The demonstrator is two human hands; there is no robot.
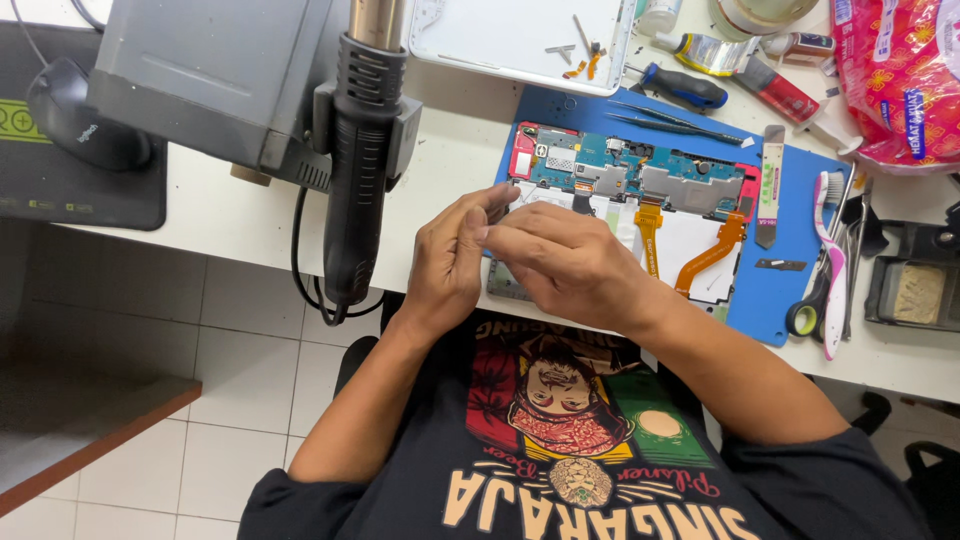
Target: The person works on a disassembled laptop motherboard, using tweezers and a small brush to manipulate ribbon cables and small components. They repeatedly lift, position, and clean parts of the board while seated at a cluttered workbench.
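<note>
Opened tablet (630, 215): back removed, circuit board and orange ribbon cables exposed, lying flat on blue mat (775, 295) at worktop (230, 215) front edge.

Left hand (447, 262): over tablet's lower left corner, at 9 o'clock of the board; grip with fingers curled together, fingertips touching the right hand's fingertips; whether anything is pinched, cannot tell.

Right hand (565, 265): across tablet's lower edge, at 6 o'clock of the board, covering that part; grip with fingers drawn together pointing toward the left hand; held item, if any, hidden.

Hot-air gun (358, 160): black, nozzle up, docked on grey station (215, 75), at 9 o'clock of the tablet.

Tweezers (675, 118): on mat at 12 o'clock of the tablet.

Screwdriver (685, 87): blue handle, just beyond mat.

Toothbrush (830, 260), scissors (812, 305): at 3 o'clock, mat's right edge.

White tray (500, 35): at 12 o'clock, small parts inside.
</note>
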